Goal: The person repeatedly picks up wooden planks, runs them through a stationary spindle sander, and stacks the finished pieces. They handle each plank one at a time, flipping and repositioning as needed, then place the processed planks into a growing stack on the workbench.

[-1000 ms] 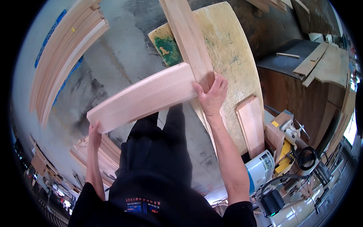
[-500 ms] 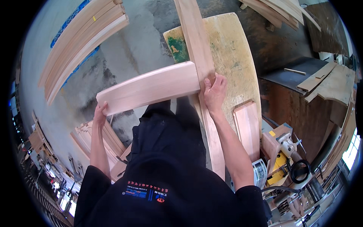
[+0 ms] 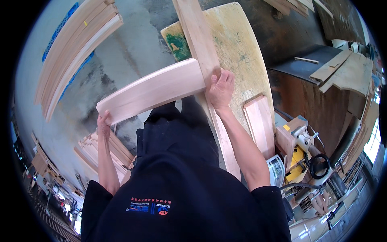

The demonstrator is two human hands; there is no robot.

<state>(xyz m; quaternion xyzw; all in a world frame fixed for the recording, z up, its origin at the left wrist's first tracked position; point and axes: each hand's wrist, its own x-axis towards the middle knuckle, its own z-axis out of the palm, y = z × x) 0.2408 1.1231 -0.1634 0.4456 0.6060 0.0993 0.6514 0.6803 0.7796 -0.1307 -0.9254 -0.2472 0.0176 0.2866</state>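
Observation:
A short, wide board of pale wood (image 3: pixel 153 90) reaches left from a long wooden plank (image 3: pixel 197 34), its right end against the plank's left edge. My left hand (image 3: pixel 104 122) is closed on the short board's free left end, thumb on top. Where the two pieces meet, my right hand (image 3: pixel 221 89) grips the long plank's right edge; its fingertips are partly hidden. The long plank lies on a worn yellowish tabletop (image 3: pixel 242 48) and runs toward my body. The short board juts out past the tabletop, over the floor in front of my legs.
Long wood strips (image 3: pixel 76 48) are stacked at the far left, and shorter pieces (image 3: pixel 115 149) lie near my left forearm. On the tabletop's right side rests another board (image 3: pixel 260 125). Beside it stands a yellow-and-metal machine (image 3: pixel 300 155). A dark bench (image 3: pixel 308 64) holds offcuts.
The whole view has shifted, with the tabletop and boards now a little higher and further left in the picture. Both hands keep their holds, and the boards stay together.

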